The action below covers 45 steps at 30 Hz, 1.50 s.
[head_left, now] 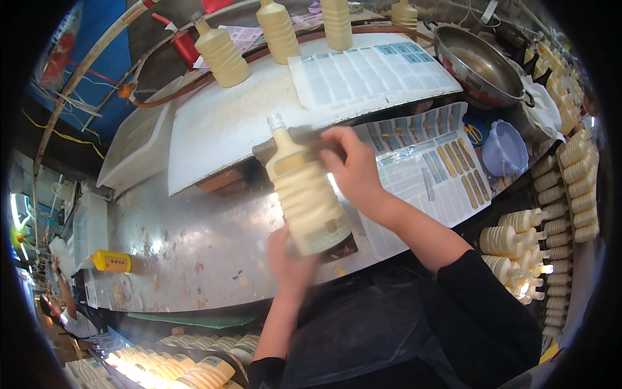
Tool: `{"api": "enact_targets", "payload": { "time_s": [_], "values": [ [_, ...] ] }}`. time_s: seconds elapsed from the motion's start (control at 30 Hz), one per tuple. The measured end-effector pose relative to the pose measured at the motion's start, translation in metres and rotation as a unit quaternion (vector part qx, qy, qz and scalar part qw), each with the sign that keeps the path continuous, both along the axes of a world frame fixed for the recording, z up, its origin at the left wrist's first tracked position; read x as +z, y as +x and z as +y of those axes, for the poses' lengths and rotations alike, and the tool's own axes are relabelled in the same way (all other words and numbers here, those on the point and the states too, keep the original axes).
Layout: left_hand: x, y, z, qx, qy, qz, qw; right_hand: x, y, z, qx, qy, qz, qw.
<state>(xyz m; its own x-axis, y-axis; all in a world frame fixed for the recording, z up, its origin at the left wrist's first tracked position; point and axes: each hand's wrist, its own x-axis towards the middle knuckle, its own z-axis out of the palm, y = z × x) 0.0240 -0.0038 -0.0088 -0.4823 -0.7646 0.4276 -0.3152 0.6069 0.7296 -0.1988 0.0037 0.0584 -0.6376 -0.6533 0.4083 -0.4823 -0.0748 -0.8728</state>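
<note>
A cream-coloured bottle [304, 194] with a ribbed body and a clear neck lies tilted over the metal table, neck pointing away from me. It carries a gold label band near its shoulder. My left hand [291, 259] grips the bottle's lower left side, blurred by motion, its fingers partly hidden behind it. Beside the shoulder, my right hand [353, 165] has its fingers curled in a pinch; a dark blurred shape is at the fingertips, and I cannot make out what it is. Right of the bottle lies a sheet of gold and blue labels [421, 168], partly under my right forearm.
Several similar bottles [221, 55] stand along the white board [214, 129] beyond, beside another label sheet [369, 74]. A metal pan [483, 61] and a lilac basin [505, 149] are at right. A yellow container [111, 261] lies at left. Bottles are stacked right [512, 240] and lower left [188, 373].
</note>
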Motion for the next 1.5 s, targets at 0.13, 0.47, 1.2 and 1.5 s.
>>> {"api": "enact_targets", "payload": {
  "time_s": [0.13, 0.47, 1.2, 1.5],
  "values": [
    [0.029, -0.007, 0.001, -0.025, -0.080, 0.016, 0.996, 0.023, 0.030, 0.000, 0.066, -0.093, 0.244, 0.963],
    [0.024, -0.009, -0.002, -0.034, -0.103, 0.024, 0.994, 0.020, -0.014, 0.008, 0.142, -0.059, -0.251, 0.956],
    [0.046, -0.025, 0.008, -0.054, -0.217, -0.133, 0.966, -0.062, -0.114, 0.191, -0.143, 0.367, 0.258, 0.882],
    [0.041, -0.026, 0.020, -0.023, -0.210, -0.143, 0.967, -0.050, -0.055, 0.230, -0.019, 0.518, 0.268, 0.812]
  ]
}}
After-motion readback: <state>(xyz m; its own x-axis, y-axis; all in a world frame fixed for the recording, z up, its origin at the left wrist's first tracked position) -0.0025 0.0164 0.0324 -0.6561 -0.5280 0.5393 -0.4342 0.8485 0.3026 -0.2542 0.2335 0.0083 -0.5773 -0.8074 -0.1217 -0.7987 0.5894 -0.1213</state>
